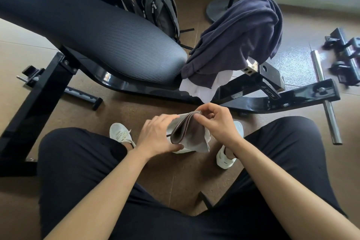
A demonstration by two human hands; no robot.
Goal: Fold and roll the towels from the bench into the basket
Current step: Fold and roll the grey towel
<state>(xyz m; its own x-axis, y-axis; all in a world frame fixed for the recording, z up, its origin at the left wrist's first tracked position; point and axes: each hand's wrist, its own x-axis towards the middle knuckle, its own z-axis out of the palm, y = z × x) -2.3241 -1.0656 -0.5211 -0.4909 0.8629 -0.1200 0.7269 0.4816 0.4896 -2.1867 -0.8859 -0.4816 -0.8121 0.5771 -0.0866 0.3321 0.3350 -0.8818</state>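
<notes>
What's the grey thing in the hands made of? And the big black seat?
The grey towel looks like soft cloth: it bends in floppy layers. The bench pad seems padded vinyl or rubbery plastic, matte with fine ribbed lines.

Bench frame [253,101] and draped dark cloth [239,37] (white layer beneath) crowd ahead.

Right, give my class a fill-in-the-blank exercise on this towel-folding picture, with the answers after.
1. The left hand and right hand together hold one folded ____.
2. The dark towel and the white towel hang over the end of the ____.
3. The person's shoes are ____.
4. On the floor behind that piece of gym equipment stands a black ____.
Missing words: towel; bench; white; backpack.
</notes>
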